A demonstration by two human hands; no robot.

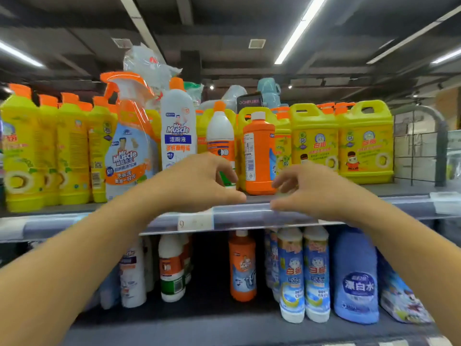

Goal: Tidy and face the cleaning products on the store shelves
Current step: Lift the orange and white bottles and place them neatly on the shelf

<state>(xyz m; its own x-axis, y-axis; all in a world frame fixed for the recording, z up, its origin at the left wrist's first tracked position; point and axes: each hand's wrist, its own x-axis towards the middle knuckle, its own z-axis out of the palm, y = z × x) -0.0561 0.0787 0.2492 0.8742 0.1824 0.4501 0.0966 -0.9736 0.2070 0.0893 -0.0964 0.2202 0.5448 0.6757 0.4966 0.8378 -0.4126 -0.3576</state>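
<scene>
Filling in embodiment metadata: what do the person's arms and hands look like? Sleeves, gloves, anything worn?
The left hand and right hand are bare, with no gloves, rings or watch visible. The left forearm and right forearm are uncovered to the frame edge, with no sleeves, bands or markings in view.

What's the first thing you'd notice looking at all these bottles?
The left hand and the right hand reach in at the middle, either side of an orange bottle on the upper shelf. Bright yellow jugs fill that shelf's right end, and a big spray bottle stands toward its left.
</scene>
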